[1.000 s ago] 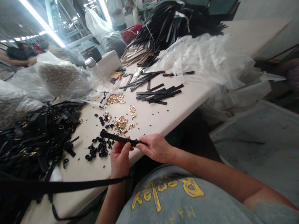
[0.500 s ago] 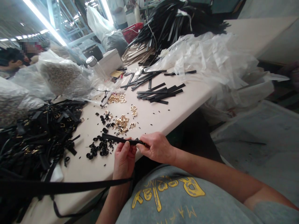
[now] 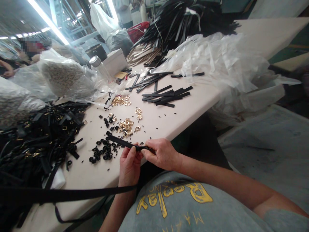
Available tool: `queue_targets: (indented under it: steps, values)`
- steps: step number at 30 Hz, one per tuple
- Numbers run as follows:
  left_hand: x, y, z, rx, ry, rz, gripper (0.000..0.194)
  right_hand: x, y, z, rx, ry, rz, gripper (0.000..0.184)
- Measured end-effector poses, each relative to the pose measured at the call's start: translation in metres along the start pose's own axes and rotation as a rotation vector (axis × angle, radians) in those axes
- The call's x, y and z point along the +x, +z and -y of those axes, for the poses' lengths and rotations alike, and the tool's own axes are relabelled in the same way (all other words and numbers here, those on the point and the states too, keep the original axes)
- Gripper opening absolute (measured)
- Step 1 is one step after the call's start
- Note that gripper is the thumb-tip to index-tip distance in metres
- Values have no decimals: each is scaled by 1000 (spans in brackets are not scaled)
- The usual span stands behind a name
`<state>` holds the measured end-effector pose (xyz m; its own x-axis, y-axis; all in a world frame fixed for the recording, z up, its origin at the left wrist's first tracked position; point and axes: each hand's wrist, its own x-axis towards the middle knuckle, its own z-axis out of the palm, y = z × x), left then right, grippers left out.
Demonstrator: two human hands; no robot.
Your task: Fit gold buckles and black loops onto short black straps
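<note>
A black strap (image 3: pixel 120 141) is held between both hands just over the table's front edge. My left hand (image 3: pixel 130 161) pinches its middle between thumb and fingers, and the flat free end sticks out to the left. Close beside it, my right hand (image 3: pixel 163 154) is closed round the other end, which the fingers mostly hide. Small black rings (image 3: pixel 105 151) lie on the table left of the hands. Beyond the strap is a pile of gold buckles (image 3: pixel 126 125), with more gold buckles (image 3: pixel 121 100) behind.
On the left is a heap of black straps with buckles (image 3: pixel 36 138). Cut black strips (image 3: pixel 166 95) lie across the table (image 3: pixel 188 117). Behind stand a clear bottle (image 3: pixel 98 66), filled plastic bags (image 3: pixel 60 74), crumpled white plastic (image 3: pixel 212 61) and a large bundle of black strips (image 3: pixel 178 25).
The strap's free end has dipped and swung slightly, now slanting more. Both hands have shifted very slightly and keep their hold. The view has moved a little.
</note>
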<state>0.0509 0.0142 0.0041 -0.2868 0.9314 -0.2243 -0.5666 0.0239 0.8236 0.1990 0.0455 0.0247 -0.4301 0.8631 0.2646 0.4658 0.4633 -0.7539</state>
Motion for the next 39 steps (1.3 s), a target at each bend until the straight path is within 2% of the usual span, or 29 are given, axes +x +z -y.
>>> queue_targets:
  steps: [5, 9, 15, 19, 24, 29, 33, 36, 39]
  values:
    - [2, -3, -2, 47, -26, -27, 34, 2, 0, 1, 37, 69, 18, 28]
    - [0, -5, -4, 121, 18, -35, 34, 3, -1, 0, -74, 52, 26, 27]
    - [-1, -5, 1, 233, 106, -9, 31, 6, -1, -3, -367, -111, -64, 23]
    - [4, -5, 7, 190, 68, -16, 34, 8, -3, -7, -389, -195, -28, 23]
    - [5, -6, 7, 127, -38, -22, 37, 6, -3, -8, -339, -188, 14, 25]
    - [3, -4, 6, 134, -57, 9, 36, 7, -1, -12, -312, -201, -11, 22]
    - [5, -4, 2, 177, -69, 93, 35, 9, -8, -13, -149, -152, 63, 22]
    - [4, -7, -2, 224, -70, 229, 33, 10, -17, -9, 123, -56, 188, 22]
    - [2, -9, -5, 232, -69, 306, 33, 11, -22, -5, 407, 79, 311, 23]
